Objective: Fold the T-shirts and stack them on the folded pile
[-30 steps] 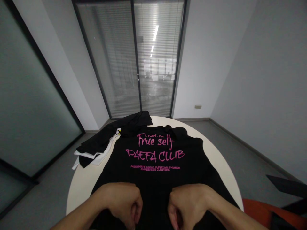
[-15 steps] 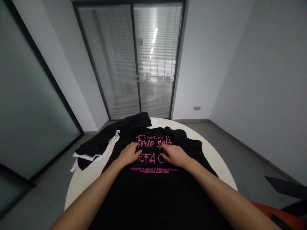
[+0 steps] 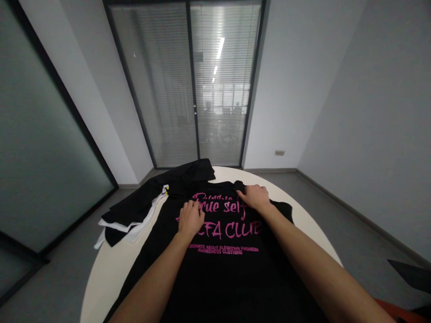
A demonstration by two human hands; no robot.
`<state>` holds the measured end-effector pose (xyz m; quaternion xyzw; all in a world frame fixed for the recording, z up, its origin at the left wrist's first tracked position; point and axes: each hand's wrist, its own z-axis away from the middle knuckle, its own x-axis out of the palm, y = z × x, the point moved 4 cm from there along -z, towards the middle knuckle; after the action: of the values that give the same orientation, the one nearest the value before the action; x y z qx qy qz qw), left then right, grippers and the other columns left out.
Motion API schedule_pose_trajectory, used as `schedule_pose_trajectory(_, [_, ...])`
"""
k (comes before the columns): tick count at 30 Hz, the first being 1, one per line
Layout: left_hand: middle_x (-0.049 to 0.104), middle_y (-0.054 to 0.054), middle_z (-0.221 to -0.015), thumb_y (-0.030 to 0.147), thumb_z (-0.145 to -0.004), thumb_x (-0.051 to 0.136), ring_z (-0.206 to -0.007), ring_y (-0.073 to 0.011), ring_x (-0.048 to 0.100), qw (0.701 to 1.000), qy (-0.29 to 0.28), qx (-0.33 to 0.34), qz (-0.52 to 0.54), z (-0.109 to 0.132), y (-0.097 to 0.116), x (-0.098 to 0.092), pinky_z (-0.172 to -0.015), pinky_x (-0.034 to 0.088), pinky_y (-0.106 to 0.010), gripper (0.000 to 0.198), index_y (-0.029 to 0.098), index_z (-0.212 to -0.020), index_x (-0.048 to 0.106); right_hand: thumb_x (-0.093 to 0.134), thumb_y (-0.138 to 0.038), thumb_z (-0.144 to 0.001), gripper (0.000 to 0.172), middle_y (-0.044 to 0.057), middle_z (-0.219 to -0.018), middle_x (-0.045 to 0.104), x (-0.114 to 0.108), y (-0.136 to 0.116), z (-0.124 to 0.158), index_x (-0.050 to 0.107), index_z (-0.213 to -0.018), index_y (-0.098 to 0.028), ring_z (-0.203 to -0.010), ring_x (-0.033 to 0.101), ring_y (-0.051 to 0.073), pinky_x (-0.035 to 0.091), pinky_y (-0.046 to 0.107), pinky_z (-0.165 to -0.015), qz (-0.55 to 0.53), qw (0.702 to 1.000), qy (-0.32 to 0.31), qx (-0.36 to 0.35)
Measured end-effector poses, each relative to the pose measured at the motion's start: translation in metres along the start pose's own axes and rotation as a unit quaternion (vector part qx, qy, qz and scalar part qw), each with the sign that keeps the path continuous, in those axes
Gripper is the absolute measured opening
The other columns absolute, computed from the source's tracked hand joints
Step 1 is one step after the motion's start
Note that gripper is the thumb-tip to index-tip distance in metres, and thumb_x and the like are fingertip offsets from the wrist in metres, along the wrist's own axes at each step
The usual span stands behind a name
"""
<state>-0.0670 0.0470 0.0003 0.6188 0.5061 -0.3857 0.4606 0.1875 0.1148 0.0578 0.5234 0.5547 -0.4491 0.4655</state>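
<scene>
From where I stand, the black shirt lies face up, spread from the middle of the frame down to its bottom edge, its pink lettering partly covered. The work in hand, as I judge it, is straightening the cloth around the neck and shoulders, since both hands are busy up there.

The left hand, just left of centre, rests over the left end of the lettering, fingers bent downward; I can't tell whether they pinch any fabric. The right hand, right of centre and a little higher, lies over a bunched bit of black cloth by the shoulder, thumb reaching toward the neckline. Whether it grips or only presses, I can't make out.

To my eye, the next move calls for a light hold on that bunched part, with the left hand steadying the print so the front doesn't wrinkle.

I spot no container; the round table, its pale top showing at the lower left, bears everything. Left of centre, a dark garment lies heaped with white cloth poking out beneath, near the shirt's left shoulder.
</scene>
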Motion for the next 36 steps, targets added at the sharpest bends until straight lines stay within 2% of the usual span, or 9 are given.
schedule_pose_trajectory(4, [0.060, -0.010, -0.110, 0.024, -0.094, 0.047, -0.107, -0.0258, 0.053, 1.000, 0.005, 0.004, 0.008, -0.002, -0.003, 0.002, -0.090, 0.042, -0.037, 0.020, 0.019, -0.105, 0.063, 0.037, -0.056, -0.099, 0.059, 0.024, -0.108, 0.070, 0.014, -0.002, -0.021, 0.058, -0.124, -0.007, -0.106, 0.066, 0.034, 0.037, 0.048, -0.097, -0.015, 0.998, -0.008, 0.058])
schedule_pose_trajectory(8, [0.061, -0.009, -0.108, 0.025, -0.093, 0.048, -0.106, -0.0254, 0.054, 1.000, 0.005, 0.007, 0.013, -0.005, -0.004, 0.002, -0.089, 0.043, -0.037, 0.018, 0.020, -0.102, 0.063, 0.054, -0.066, -0.089, 0.071, 0.023, -0.118, 0.068, 0.028, -0.002, -0.043, 0.053, -0.135, -0.012, -0.112, 0.064, 0.037, 0.042, 0.049, -0.094, -0.049, 0.993, -0.064, 0.090])
schedule_pose_trajectory(12, [0.062, -0.009, -0.108, 0.025, -0.092, 0.050, -0.105, -0.0258, 0.054, 1.000, 0.006, 0.002, 0.015, -0.007, -0.003, 0.002, -0.088, 0.043, -0.037, 0.016, 0.020, -0.100, 0.063, 0.062, -0.052, -0.089, 0.048, 0.021, -0.120, 0.068, 0.036, 0.001, -0.059, 0.063, -0.121, -0.016, -0.112, 0.065, 0.033, 0.047, 0.042, -0.089, -0.077, 0.989, -0.089, 0.093])
schedule_pose_trajectory(15, [0.062, -0.009, -0.109, 0.024, -0.092, 0.051, -0.106, -0.0257, 0.055, 1.000, -0.001, -0.008, 0.014, -0.008, -0.003, 0.002, -0.088, 0.043, -0.037, 0.015, 0.020, -0.100, 0.063, 0.043, -0.043, -0.100, 0.043, 0.023, -0.120, 0.066, 0.035, 0.010, -0.068, 0.057, -0.128, -0.014, -0.111, 0.065, 0.033, 0.049, 0.041, -0.087, -0.080, 0.989, -0.050, 0.112])
schedule_pose_trajectory(18, [0.062, -0.009, -0.109, 0.025, -0.094, 0.048, -0.106, -0.0260, 0.055, 1.000, -0.002, -0.013, 0.014, -0.009, -0.003, 0.002, -0.088, 0.043, -0.038, 0.018, 0.020, -0.103, 0.063, 0.022, -0.043, -0.104, 0.051, 0.024, -0.114, 0.067, 0.026, 0.029, -0.076, 0.045, -0.138, -0.011, -0.105, 0.066, 0.033, 0.048, 0.041, -0.085, -0.119, 0.979, 0.046, 0.157])
schedule_pose_trajectory(21, [0.062, -0.009, -0.109, 0.026, -0.095, 0.047, -0.106, -0.0262, 0.055, 1.000, 0.003, -0.013, 0.020, -0.009, -0.003, 0.002, -0.088, 0.043, -0.037, 0.020, 0.020, -0.107, 0.062, 0.021, -0.041, -0.104, 0.049, 0.022, -0.114, 0.068, 0.019, 0.052, -0.083, 0.039, -0.140, -0.012, -0.104, 0.066, 0.032, 0.047, 0.038, -0.086, -0.199, 0.956, 0.143, 0.164])
schedule_pose_trajectory(24, [0.061, -0.009, -0.112, 0.025, -0.094, 0.047, -0.108, -0.0260, 0.055, 1.000, 0.004, -0.013, 0.027, -0.008, -0.003, 0.000, -0.089, 0.043, -0.037, 0.022, 0.020, -0.111, 0.061, 0.026, -0.035, -0.103, 0.046, 0.022, -0.121, 0.066, 0.021, 0.070, -0.090, 0.038, -0.142, -0.012, -0.110, 0.064, 0.032, 0.046, 0.037, -0.092, -0.246, 0.945, 0.165, 0.140])
schedule_pose_trajectory(30, [0.061, -0.011, -0.117, 0.025, -0.095, 0.048, -0.110, -0.0264, 0.055, 0.999, 0.006, -0.011, 0.036, -0.008, -0.002, 0.000, -0.091, 0.042, -0.038, 0.027, 0.018, -0.118, 0.061, 0.040, -0.033, -0.099, 0.053, 0.021, -0.135, 0.060, 0.042, 0.088, -0.092, 0.037, -0.146, -0.011, -0.120, 0.060, 0.032, 0.043, 0.039, -0.101, -0.259, 0.950, 0.085, 0.156])
schedule_pose_trajectory(36, [0.061, -0.010, -0.119, 0.025, -0.094, 0.049, -0.110, -0.0263, 0.055, 0.999, 0.020, -0.011, 0.045, -0.008, -0.004, 0.001, -0.091, 0.043, -0.037, 0.030, 0.018, -0.120, 0.061, 0.068, -0.049, -0.085, 0.091, 0.023, -0.145, 0.051, 0.067, 0.091, -0.078, 0.024, -0.155, -0.011, -0.128, 0.055, 0.034, 0.043, 0.041, -0.103, -0.208, 0.971, -0.001, 0.121])
